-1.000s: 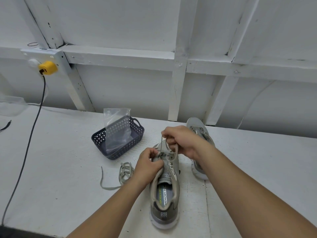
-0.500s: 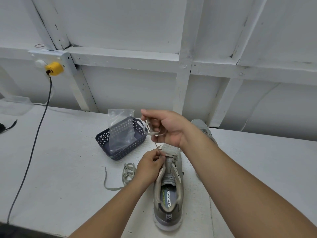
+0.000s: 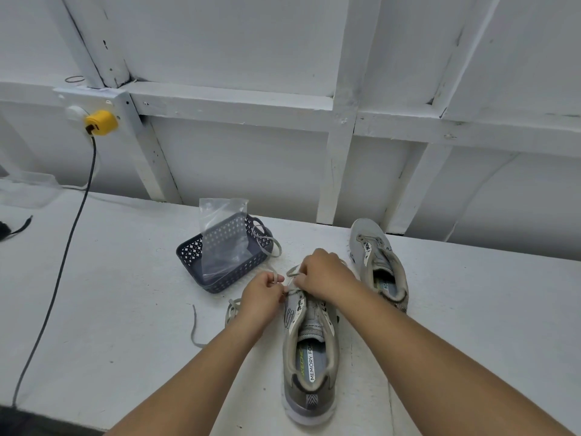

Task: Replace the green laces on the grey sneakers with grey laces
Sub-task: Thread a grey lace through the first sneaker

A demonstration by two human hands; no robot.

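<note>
Both hands worked at the toe end of the near sneaker (image 3: 309,350) on the worktop (image 3: 103,294). Left hand (image 3: 262,294) grip pressed together, pinching a lace (image 3: 294,272) just left of the lowest eyelets; right hand (image 3: 323,278) grip also closed on the same lace right beside it, fingertips nearly touching the left's. Lace colour read pale grey-green, couldn't tell which set it was. It trailed up-left from the grips toward the basket (image 3: 195,250), with a plastic bag (image 3: 224,234) standing in it. Another loose lace (image 3: 196,328) lay on the worktop left of the left wrist. Second sneaker (image 3: 379,262) sat just right of the right hand, looked unlaced at the top. Step judged: feeding or pulling lace through the bottom eyelets. To do it well: keep one grip pinning the shoe, pull straight through the eyelet, keep the lace flat and untwisted, even up both ends before crossing.
</note>
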